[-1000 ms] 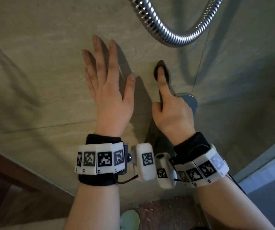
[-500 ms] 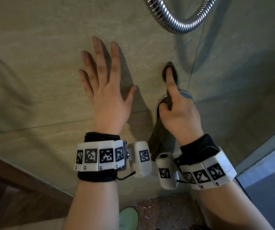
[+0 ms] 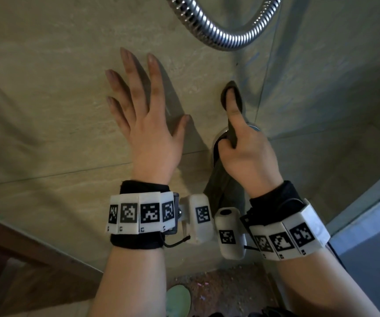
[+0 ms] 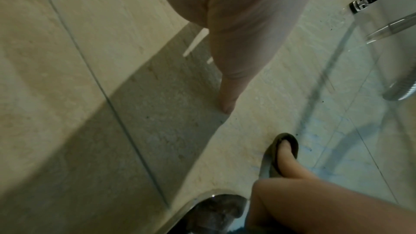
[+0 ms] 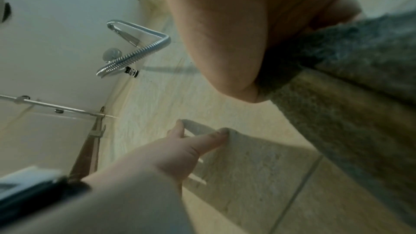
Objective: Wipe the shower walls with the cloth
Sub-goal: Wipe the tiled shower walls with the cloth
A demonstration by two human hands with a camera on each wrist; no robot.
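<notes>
My left hand (image 3: pixel 147 110) lies flat on the beige tiled shower wall (image 3: pixel 47 88), fingers spread and straight. To its right, my right hand (image 3: pixel 241 143) grips a dark grey cloth (image 3: pixel 223 186). Its index finger presses the cloth's top end (image 3: pixel 238 97) against the wall, while the rest hangs below the fist. In the left wrist view the cloth (image 4: pixel 273 159) wraps under that finger, beyond my left hand's thumb (image 4: pixel 227 95). The right wrist view shows the cloth (image 5: pixel 360 77) close up under my palm, with my left hand (image 5: pixel 180 145) beyond it on the wall.
A chrome shower hose (image 3: pixel 221 35) loops just above both hands. A round chrome fitting (image 3: pixel 216 143) sits on the wall under my right hand. The wall corner (image 3: pixel 264 76) runs just right of the cloth. A glass panel edge (image 3: pixel 367 191) stands at lower right.
My right hand has slid a little to the right along the wall with the cloth, now covering more of the chrome fitting. The left hand has stayed flat in place.
</notes>
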